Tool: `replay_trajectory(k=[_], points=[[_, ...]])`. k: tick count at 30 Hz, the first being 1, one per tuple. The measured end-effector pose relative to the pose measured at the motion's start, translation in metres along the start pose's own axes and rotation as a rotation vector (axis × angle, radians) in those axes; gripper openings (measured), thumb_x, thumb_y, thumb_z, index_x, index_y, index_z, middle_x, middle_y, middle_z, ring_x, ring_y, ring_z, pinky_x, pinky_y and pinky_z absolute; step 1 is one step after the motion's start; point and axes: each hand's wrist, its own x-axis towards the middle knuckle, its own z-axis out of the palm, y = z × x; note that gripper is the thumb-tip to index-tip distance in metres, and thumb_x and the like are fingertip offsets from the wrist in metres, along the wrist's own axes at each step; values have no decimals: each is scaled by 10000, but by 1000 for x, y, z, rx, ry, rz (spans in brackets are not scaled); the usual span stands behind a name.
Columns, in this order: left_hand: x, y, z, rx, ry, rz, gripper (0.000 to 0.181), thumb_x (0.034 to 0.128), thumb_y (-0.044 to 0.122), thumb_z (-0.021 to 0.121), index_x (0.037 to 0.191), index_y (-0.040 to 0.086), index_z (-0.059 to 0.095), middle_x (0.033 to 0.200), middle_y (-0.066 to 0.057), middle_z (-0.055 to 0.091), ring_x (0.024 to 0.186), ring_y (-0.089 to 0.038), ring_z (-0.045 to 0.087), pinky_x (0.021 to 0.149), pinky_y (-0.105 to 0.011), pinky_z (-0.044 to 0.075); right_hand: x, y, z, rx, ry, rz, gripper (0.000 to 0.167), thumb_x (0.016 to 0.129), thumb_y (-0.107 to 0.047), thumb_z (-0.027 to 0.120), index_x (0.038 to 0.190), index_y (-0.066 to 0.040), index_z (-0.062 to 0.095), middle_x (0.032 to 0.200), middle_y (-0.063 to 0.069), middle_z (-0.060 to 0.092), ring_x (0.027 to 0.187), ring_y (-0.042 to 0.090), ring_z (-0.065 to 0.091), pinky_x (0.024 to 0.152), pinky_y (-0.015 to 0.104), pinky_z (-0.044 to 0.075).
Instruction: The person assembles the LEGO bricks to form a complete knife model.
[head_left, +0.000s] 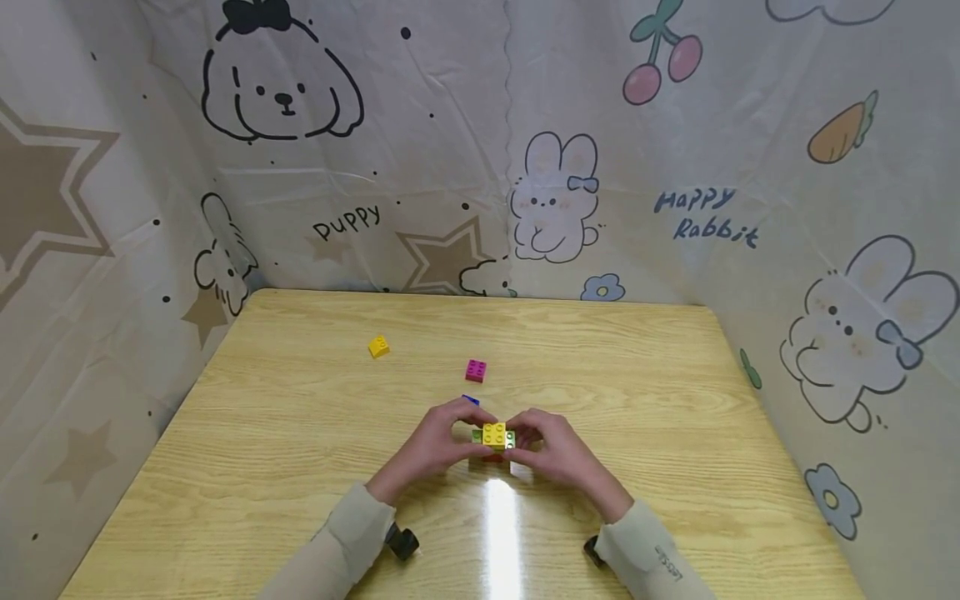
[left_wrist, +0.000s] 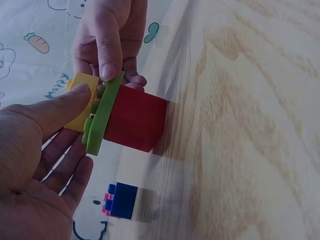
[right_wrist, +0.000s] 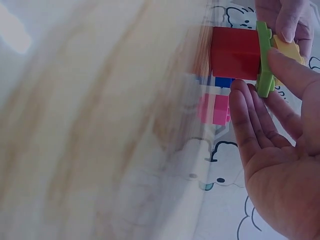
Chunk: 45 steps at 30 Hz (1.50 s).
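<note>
A red block [left_wrist: 136, 120] stands on the table with a flat green plate [left_wrist: 104, 120] across its top. Over the plate's middle is a yellow brick [head_left: 493, 435]; green studs show along its lower edge in the left wrist view, and whether it is fully seated I cannot tell. My left hand [head_left: 441, 433] pinches the yellow brick between thumb and fingers. From the other side, my right hand [head_left: 557, 446] holds the green plate's end, thumb on top and fingers at its edge. In the head view, the hands hide part of the red block.
Just behind the stack is a blue brick [left_wrist: 124, 201], mostly hidden in the head view. Beyond it lies a magenta brick [head_left: 476, 371]. Another yellow brick [head_left: 378, 347] is farther back, to the left. Patterned cloth [head_left: 450, 167] hangs around the wooden table [head_left: 615, 367].
</note>
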Motion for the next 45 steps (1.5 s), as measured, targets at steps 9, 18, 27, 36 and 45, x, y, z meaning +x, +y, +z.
replay_trajectory(k=[9,18,27,36,45], points=[[2,-1,-1,27,-5,-3,372,834,137,876,1181,176,747,1119,59,722,1078,-141,661,978,-403,583,1,-2,-2,24,-20,25,327,891,-169,833,1171,-53,711,1011,11,732,885,104,691,827,261,609],[1,-1,-1,59,-5,22,374,835,180,881,1184,167,747,1119,49,727,1049,-133,653,952,-427,587,1,-1,-3,22,-12,21,314,872,-183,850,1140,-59,742,994,8,746,865,86,700,801,228,604],[-1,-2,-1,74,-21,24,362,866,189,859,1205,157,735,1117,27,722,1053,-164,666,955,-437,588,0,-1,-2,20,-7,44,314,870,-199,853,1136,-65,753,987,1,750,849,73,696,779,202,594],[-3,-4,1,98,-21,56,342,887,192,838,1205,136,725,1123,7,717,1055,-168,674,954,-409,596,-1,-1,-1,13,-7,58,314,864,-208,858,1130,-72,760,974,-12,747,839,65,690,767,196,588],[-4,-6,2,147,-29,113,353,884,143,833,1213,110,710,1140,-15,713,1040,-150,663,941,-382,596,-1,0,-2,19,-3,64,313,860,-207,861,1122,-69,759,975,-6,744,845,71,688,771,199,588]])
